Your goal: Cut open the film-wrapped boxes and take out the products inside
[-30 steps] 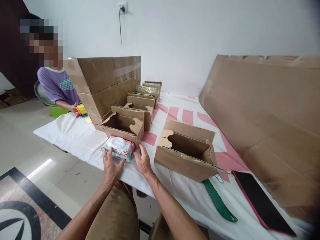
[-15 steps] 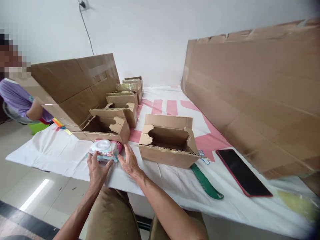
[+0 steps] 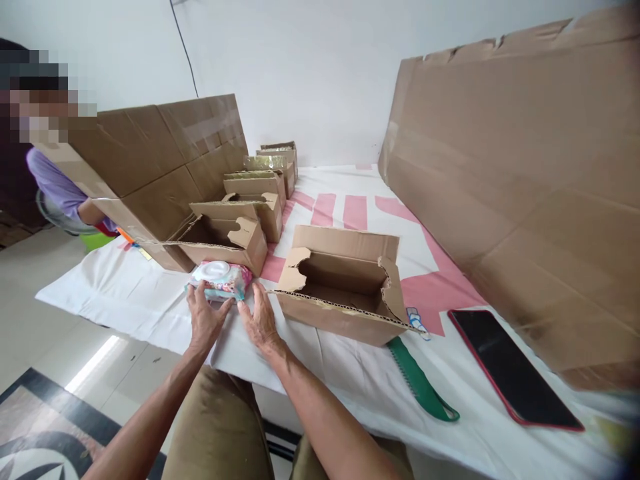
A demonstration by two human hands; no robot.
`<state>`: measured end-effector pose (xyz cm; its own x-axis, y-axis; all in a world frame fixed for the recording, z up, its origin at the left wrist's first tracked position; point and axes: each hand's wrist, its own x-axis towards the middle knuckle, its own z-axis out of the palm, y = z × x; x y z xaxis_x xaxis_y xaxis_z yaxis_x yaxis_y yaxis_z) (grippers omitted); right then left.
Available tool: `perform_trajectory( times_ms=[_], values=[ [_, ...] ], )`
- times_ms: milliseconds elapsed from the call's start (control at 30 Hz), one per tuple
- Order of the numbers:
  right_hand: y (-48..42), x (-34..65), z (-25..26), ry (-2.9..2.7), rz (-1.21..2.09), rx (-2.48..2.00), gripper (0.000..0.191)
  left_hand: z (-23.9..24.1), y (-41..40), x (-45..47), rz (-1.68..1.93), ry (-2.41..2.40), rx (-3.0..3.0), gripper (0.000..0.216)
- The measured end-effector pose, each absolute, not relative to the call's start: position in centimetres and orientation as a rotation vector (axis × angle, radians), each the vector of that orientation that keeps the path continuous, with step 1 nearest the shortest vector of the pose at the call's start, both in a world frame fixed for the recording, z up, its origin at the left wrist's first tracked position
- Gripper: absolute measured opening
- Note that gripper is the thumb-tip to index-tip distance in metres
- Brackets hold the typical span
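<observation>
A pack of wet wipes, pink and teal with a white lid on top, lies on the cloth in front of the nearest box in the left row. My left hand is at its near side, fingers spread and fingertips touching the wrapper. Close by the pack's right end is my right hand, its fingers apart and the thumb near the corner. Neither hand is wrapped round the pack. To the right of my hands stands an open cardboard box with cut-out end flaps.
Several open cardboard boxes line the left, beside an upright cardboard panel. Another tall panel stands right. A green serrated tool and a phone lie at front right. A person in a purple sleeve is beyond the left panel.
The view has shifted, moving the tabletop slightly across the picture. The wipes pack keeps its place before the box, and both hands remain beside it with fingers spread.
</observation>
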<state>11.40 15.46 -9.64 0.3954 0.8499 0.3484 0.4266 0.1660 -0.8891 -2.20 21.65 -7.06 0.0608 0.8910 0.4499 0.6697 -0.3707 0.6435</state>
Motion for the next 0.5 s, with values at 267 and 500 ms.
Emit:
perform_trajectory(
  times_ms=[267, 500],
  values=[
    [15.6, 11.4, -9.9, -1.188, 0.422, -1.434, 0.062, -7.0, 21.8, -1.7, 1.19, 1.609, 2.025, 0.09],
    [15.8, 11.8, -9.9, -1.174, 0.438, -1.397, 0.061, -7.0, 22.0, -0.3, 1.224, 1.671, 1.982, 0.089]
  ],
)
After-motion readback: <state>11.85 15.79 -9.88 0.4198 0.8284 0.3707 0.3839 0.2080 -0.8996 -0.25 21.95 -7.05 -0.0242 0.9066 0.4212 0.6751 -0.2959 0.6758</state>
